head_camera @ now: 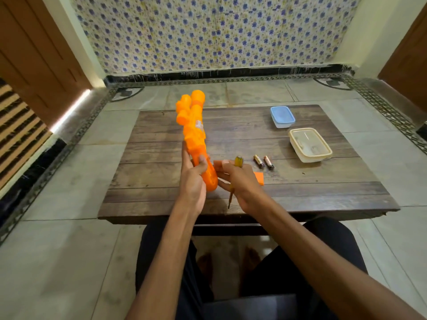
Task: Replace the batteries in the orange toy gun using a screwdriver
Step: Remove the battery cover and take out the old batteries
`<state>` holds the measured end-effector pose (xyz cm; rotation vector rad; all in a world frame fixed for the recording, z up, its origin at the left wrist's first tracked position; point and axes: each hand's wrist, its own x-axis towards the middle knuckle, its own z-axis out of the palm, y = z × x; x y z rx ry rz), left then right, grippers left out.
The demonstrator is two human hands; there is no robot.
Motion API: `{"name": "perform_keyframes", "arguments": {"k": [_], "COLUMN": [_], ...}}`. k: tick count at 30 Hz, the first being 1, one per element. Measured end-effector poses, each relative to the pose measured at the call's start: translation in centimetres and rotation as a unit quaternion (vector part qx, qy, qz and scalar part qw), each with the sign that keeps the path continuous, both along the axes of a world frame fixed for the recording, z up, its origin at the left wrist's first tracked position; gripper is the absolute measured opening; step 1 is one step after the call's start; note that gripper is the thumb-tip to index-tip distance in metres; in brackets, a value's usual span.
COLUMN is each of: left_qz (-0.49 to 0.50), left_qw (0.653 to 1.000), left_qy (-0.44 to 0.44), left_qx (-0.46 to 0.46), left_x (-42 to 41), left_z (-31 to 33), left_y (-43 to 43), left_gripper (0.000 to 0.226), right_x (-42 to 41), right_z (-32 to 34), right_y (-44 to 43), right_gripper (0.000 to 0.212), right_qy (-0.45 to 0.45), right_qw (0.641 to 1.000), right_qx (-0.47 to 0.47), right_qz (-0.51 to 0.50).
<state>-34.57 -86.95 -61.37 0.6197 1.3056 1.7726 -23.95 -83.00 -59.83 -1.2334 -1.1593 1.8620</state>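
While the left hand curls round the grip of the orange toy gun, the right hand closes on a screwdriver — yellow handle up, shaft pointing back toward the person. Both forearms reach forward over the near edge of the table, hands close together. The gun rises steeply above the table's left half — muzzle up and away, grip end low

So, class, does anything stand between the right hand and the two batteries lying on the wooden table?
Nothing visible lies between the right hand and the copper-and-black cylindrical batteries; only bare wooden table separates them. But that hand grips the yellow-handled screwdriver, so it is not free.
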Motion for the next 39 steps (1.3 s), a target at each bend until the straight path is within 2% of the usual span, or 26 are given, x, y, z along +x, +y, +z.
{"name": "perform_keyframes", "arguments": {"k": [3,6,8,11,14,16,19,22,25,27,28,29,31,32,33,39], "left_qz": [-0.026,-0.017,-0.003,0.003,0.025,0.048,0.047,0.051,0.033,0.031,0.032,0.035,0.045,0.050,0.052,0.064], "left_qw": [0.996,0.978,0.948,0.868,0.834,0.822,0.845,0.909,0.958,0.979,0.987,0.991,0.997,0.998,0.998,0.991], "left_qy": [0.084,0.174,0.271,0.427,0.486,0.508,0.478,0.386,0.277,0.197,0.159,0.126,0.061,0.027,-0.003,-0.109], "left_qx": [-0.033,-0.116,-0.164,-0.252,-0.261,-0.252,-0.236,-0.150,-0.073,-0.038,-0.019,-0.004,0.019,0.028,0.034,0.054], "left_x": [0.5,1.1,1.5,2.6,3.6,4.0,3.3,1.7,0.8,0.3,0.0,-0.2,-0.5,-0.5,-0.4,-0.6], "left_z": [2.0,3.5,4.2,4.8,5.5,5.6,5.8,5.2,4.6,3.8,3.2,2.5,1.6,1.2,0.9,-1.9], "left_y": [0.5,1.3,2.0,2.8,2.7,2.8,3.1,3.0,1.9,1.1,0.8,0.7,0.2,0.0,-0.2,-1.1], "left_gripper": [0.068,0.072,0.074,0.069,0.066,0.067,0.068,0.070,0.056,0.049,0.049,0.049,0.047,0.046,0.046,0.047], "right_x": [-0.7,-0.8,-0.8,-0.9,-0.8,-0.8,-0.9,0.5,2.7,4.4,5.3,6.2,7.9,8.4,9.0,9.4], "right_z": [0.6,1.3,1.4,1.5,1.6,1.7,1.3,1.6,2.1,2.0,1.8,1.2,0.2,-0.1,-0.4,-1.1], "right_y": [0.1,0.0,0.0,-0.1,-0.2,-0.1,0.3,0.8,1.6,2.6,3.3,4.2,5.9,6.5,7.2,9.1], "right_gripper": [0.029,0.024,0.023,0.022,0.028,0.030,0.024,0.026,0.017,0.014,0.013,0.013,0.020,0.023,0.025,0.040], "right_qy": [0.047,0.104,0.128,0.160,0.216,0.235,0.193,0.168,0.124,0.025,-0.053,-0.142,-0.311,-0.367,-0.395,-0.460], "right_qw": [0.997,0.988,0.982,0.972,0.951,0.942,0.952,0.958,0.978,0.994,0.995,0.986,0.932,0.905,0.891,0.858], "right_qx": [-0.057,-0.117,-0.140,-0.170,-0.219,-0.239,-0.235,-0.222,-0.156,-0.076,-0.023,0.041,0.155,0.174,0.173,0.125], "right_qz": [-0.011,-0.002,0.002,-0.015,-0.027,-0.032,-0.039,-0.075,-0.069,-0.072,-0.076,-0.082,-0.106,-0.124,-0.143,-0.190]}}
